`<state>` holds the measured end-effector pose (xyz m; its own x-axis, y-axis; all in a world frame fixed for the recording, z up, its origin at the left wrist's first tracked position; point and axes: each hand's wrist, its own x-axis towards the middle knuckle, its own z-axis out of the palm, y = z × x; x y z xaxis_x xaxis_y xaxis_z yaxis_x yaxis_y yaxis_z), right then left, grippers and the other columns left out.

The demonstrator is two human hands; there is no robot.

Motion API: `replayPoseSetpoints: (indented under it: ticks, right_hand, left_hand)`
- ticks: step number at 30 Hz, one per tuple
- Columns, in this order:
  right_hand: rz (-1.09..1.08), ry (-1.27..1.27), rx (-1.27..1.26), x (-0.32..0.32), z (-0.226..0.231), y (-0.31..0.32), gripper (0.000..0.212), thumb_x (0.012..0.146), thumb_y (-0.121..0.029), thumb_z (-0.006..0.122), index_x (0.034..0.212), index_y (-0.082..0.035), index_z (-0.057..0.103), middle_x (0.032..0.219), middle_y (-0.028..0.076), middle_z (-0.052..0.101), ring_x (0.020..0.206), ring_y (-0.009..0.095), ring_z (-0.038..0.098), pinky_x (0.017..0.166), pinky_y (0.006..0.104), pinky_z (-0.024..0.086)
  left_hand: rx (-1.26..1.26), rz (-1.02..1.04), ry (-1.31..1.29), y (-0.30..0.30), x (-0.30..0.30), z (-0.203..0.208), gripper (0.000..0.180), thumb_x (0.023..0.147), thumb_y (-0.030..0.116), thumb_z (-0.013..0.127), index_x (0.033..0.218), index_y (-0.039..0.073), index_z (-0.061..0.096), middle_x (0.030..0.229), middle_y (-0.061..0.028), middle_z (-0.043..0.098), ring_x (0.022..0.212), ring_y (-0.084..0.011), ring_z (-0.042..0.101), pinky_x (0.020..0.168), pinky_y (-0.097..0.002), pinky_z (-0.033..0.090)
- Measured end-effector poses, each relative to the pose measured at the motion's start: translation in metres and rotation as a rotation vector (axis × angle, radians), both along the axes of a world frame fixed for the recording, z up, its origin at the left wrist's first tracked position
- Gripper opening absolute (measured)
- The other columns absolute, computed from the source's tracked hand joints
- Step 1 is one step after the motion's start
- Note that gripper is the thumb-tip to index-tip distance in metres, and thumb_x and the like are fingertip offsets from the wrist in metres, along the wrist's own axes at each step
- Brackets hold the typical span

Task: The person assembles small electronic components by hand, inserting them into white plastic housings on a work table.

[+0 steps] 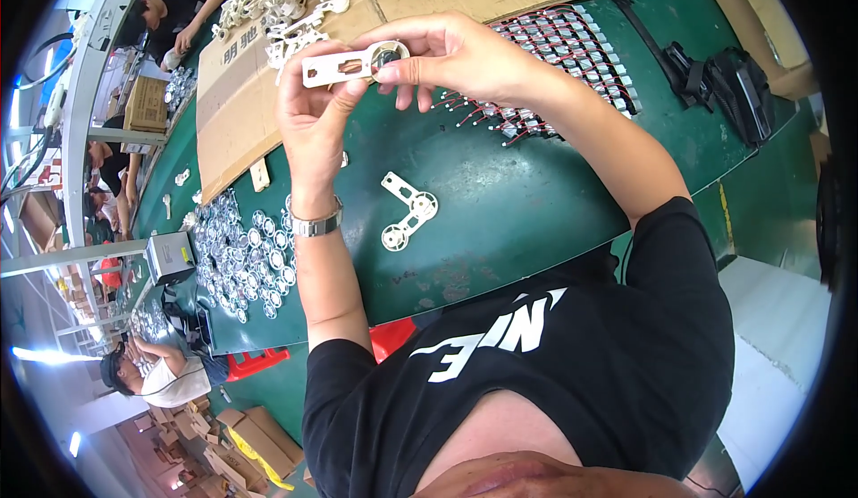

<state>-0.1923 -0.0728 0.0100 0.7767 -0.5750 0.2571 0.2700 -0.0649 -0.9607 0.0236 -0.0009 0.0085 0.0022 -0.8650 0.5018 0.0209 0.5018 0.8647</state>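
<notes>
Left hand (309, 109) and right hand (456, 60) grip a cream bracket (329, 69); an angled cream part (420, 206) lies below the grip.

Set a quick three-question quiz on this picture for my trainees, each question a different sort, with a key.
1. Multiple choice: where is the metal wristband worn? (a) right wrist (b) left wrist (c) neither
2. True or false: the heap of round silvery parts lies to the left of the loose white part on the green table.
3. Count: how many of the person's hands touch the raised white part?

Key: 1 b; 2 true; 3 two, the left hand and the right hand.
</notes>
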Motion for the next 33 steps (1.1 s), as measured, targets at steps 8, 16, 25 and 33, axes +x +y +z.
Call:
replayPoseSetpoints:
  ticks: [8,16,25,33]
  right_hand:
    - [0.048,-0.032,0.123,-0.004,0.005,0.001,0.040,0.099,-0.012,0.072,0.138,-0.003,0.066,0.103,0.009,0.075,0.080,0.014,0.070,0.068,0.0266,0.057]
    - [-0.144,0.205,0.025,-0.009,0.018,0.006,0.034,0.102,-0.016,0.069,0.133,-0.003,0.068,0.089,0.004,0.071,0.065,0.007,0.062,0.056,0.0214,0.049]
    - [0.031,0.173,-0.096,-0.006,0.011,0.010,0.041,0.108,-0.026,0.061,0.142,-0.004,0.057,0.095,0.001,0.067,0.081,0.007,0.061,0.069,0.0236,0.051]
    - [-0.098,0.137,-0.130,-0.001,0.008,0.011,0.029,0.106,-0.019,0.061,0.130,-0.002,0.063,0.094,0.000,0.065,0.081,0.008,0.060,0.067,0.0245,0.049]
  left_hand:
    - [0.154,-0.169,0.151,-0.002,0.031,-0.009,0.025,0.101,0.005,0.068,0.126,0.002,0.063,0.115,-0.0078,0.069,0.107,-0.0179,0.068,0.095,-0.0340,0.058]
    - [0.150,0.045,-0.004,0.020,0.021,0.029,0.021,0.108,0.020,0.062,0.115,0.000,0.065,0.090,-0.0061,0.069,0.080,-0.0120,0.065,0.072,-0.0263,0.055]
    - [0.206,0.254,-0.058,0.035,-0.006,0.044,0.024,0.105,0.019,0.067,0.115,-0.003,0.066,0.093,-0.0104,0.074,0.080,-0.0139,0.070,0.071,-0.0290,0.060]
    - [0.206,0.217,-0.025,0.036,-0.009,0.043,0.022,0.104,0.017,0.067,0.113,-0.004,0.066,0.095,-0.0122,0.075,0.085,-0.0180,0.074,0.075,-0.0311,0.062]
